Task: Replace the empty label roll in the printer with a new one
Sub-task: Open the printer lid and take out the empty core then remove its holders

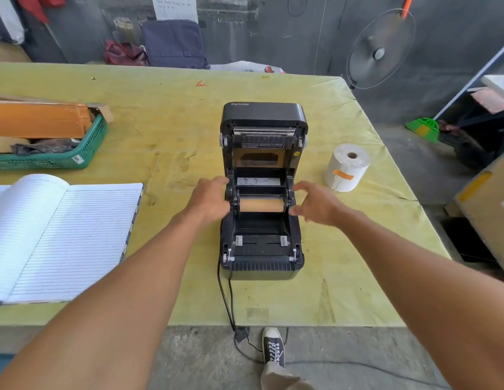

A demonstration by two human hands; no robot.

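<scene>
A black label printer (262,249) stands mid-table with its lid (263,116) tipped up and back. Inside, a bare brown cardboard core (261,205) lies across the roll bay between two black holders. My left hand (210,199) rests against the left holder at the printer's side. At the right holder hovers my right hand (315,202), fingers apart and slightly blurred, with nothing in it. A full white label roll (347,167) with an orange tab stands on end on the table, right of the printer.
An open lined notebook (62,237) lies at the left. A green basket (56,153) with cardboard sits at the far left. The printer's cables (226,299) run off the near table edge. A fan (381,49) stands beyond the far right corner.
</scene>
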